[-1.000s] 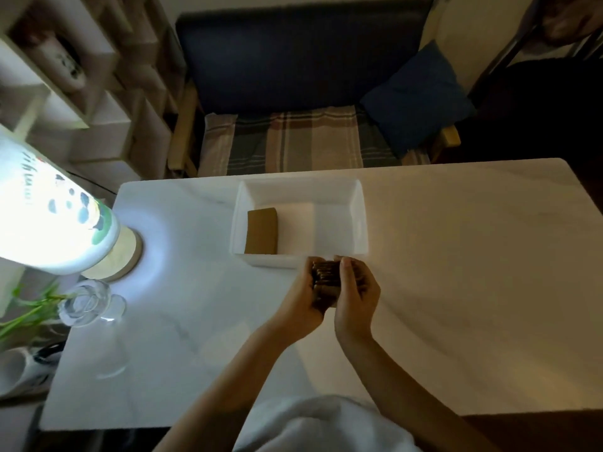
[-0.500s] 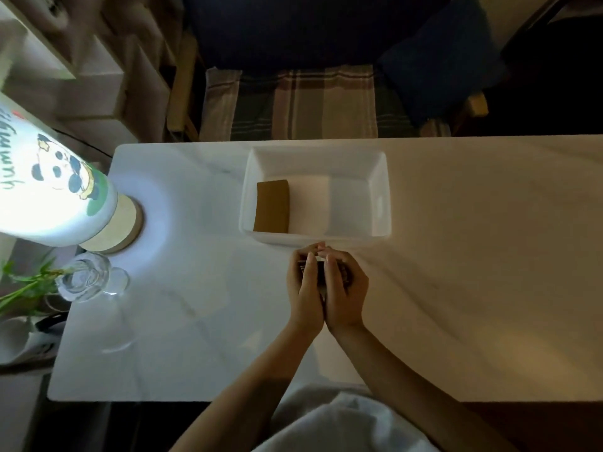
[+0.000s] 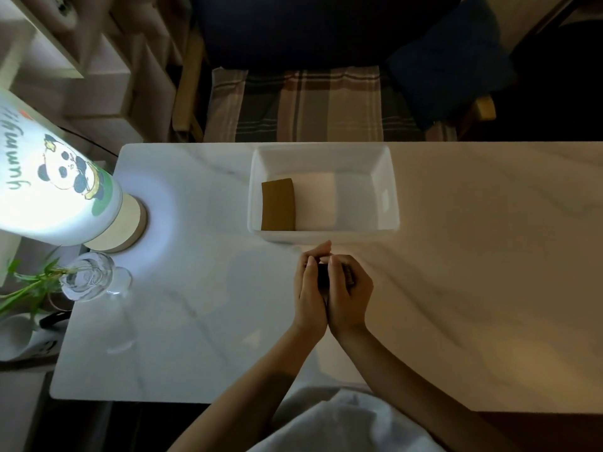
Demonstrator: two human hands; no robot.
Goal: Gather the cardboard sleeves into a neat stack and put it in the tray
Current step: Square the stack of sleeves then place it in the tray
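Observation:
A white rectangular tray (image 3: 388,197) stands on the marble table near its far edge. One brown cardboard sleeve (image 3: 278,204) lies flat at the tray's left end. Just in front of the tray's near wall, my left hand (image 3: 310,293) and my right hand (image 3: 349,293) press together, palms facing, around a stack of cardboard sleeves (image 3: 323,277). Only a dark sliver of the stack shows between my fingers; the rest is hidden.
A glowing panda lamp (image 3: 55,187) on a wooden base stands at the table's left end, with a glass vase (image 3: 88,280) and green stems beside it. A bench with a plaid cushion (image 3: 313,106) runs behind the table. A wide stretch of tabletop (image 3: 489,256) lies to the right.
My hands have turned from cupping the stack end-on to pressing it between flat palms. The view has tilted further down, so the tray sits lower in frame.

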